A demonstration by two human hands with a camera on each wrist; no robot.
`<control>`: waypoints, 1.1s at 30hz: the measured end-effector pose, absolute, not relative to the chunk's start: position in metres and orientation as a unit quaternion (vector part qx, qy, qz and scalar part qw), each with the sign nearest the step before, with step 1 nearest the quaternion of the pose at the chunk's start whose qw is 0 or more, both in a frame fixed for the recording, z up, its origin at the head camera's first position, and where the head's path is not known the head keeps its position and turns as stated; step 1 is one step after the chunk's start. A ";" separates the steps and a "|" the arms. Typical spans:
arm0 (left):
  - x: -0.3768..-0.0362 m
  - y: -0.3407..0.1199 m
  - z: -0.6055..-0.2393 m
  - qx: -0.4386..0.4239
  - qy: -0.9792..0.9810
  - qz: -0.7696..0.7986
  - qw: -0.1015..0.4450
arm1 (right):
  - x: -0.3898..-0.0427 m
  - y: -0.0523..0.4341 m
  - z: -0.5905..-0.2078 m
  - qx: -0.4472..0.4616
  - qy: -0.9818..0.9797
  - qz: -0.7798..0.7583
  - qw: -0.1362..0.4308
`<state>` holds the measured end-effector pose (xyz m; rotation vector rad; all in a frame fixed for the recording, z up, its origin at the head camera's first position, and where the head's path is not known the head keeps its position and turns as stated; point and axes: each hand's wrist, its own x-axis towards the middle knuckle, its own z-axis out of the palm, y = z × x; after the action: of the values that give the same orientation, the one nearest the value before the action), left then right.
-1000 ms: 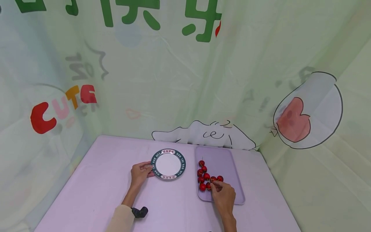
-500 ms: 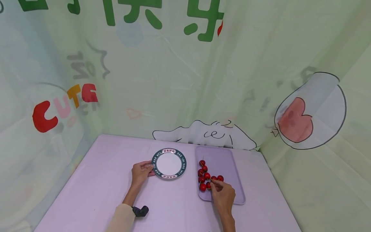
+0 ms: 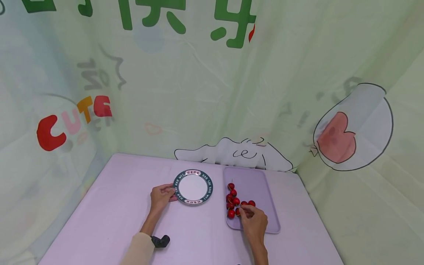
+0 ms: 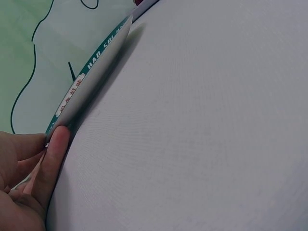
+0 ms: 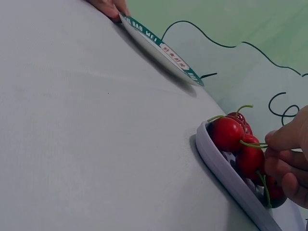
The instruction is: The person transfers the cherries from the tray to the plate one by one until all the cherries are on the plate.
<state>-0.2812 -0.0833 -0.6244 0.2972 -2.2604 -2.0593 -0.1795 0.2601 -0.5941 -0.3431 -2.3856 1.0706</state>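
Note:
A round white plate [image 3: 193, 187] with a dark green lettered rim lies on the lilac table. My left hand [image 3: 170, 191] pinches its near-left rim; the left wrist view shows the fingers [image 4: 54, 147] on the plate's edge [image 4: 91, 72]. To the right, a lilac tray [image 3: 261, 184] holds several red cherries [image 3: 231, 200]. My right hand [image 3: 244, 208] is at the nearest cherries. In the right wrist view its fingers [image 5: 286, 139] pinch the green stem of a cherry [image 5: 226, 133] by the tray's rim [image 5: 226, 178].
Pale green printed cloth walls close in behind the table and on both sides. A small black wrist-camera mount [image 3: 160, 241] sits on my left forearm. Bare table top [image 3: 116, 206] stretches left of the plate and between the plate and the tray.
My right hand has edged slightly left over the cherries. The left hand and the plate have stayed where they were.

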 end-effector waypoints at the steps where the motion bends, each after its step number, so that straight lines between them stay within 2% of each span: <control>1: -0.281 -0.083 -0.624 0.097 -0.735 -0.670 0.035 | -0.179 0.260 -0.593 -0.126 -0.876 0.394 0.249; 33: -0.279 -0.084 -0.623 0.098 -0.740 -0.664 0.035 | -0.175 0.256 -0.587 -0.141 -0.848 0.455 0.232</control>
<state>-0.2792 -0.0842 -0.6233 0.3009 -2.2751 -2.0401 -0.1751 0.2558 -0.5875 -0.3864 -2.3302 1.2516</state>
